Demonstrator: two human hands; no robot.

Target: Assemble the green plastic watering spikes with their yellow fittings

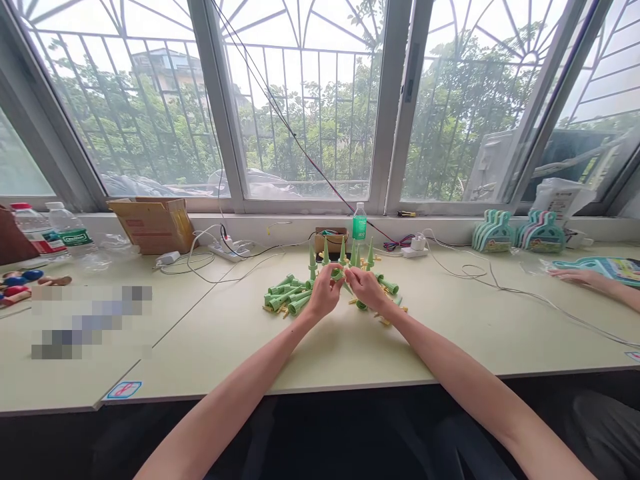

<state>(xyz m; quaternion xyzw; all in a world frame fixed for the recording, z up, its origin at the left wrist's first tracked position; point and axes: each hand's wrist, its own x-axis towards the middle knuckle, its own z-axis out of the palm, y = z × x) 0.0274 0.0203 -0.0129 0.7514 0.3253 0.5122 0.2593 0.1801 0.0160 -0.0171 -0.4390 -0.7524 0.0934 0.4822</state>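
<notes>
Over the middle of the table my left hand [325, 292] and my right hand [367, 288] meet, fingertips nearly touching. Closed fingers of the left hand grip a green plastic cone [337, 274], mostly hidden by the hands. My right hand pinches at the same spot; what is between its fingertips is too small to make out. Left of the hands lies a pile of green hollow cones [287, 293] with small yellow pieces among them. Behind the hands several green pointed cones [370, 255] stand upright in a row. More cones and yellow pieces [385, 322] lie by the right wrist.
Behind the cones are a small open box [331, 239] and a green-labelled bottle [359, 223]. Power strips [230, 250] and cables run along the window sill. A cardboard box [153, 225] and bottles stand left. At right, another person's hand [575, 277] touches a teal board [607, 268].
</notes>
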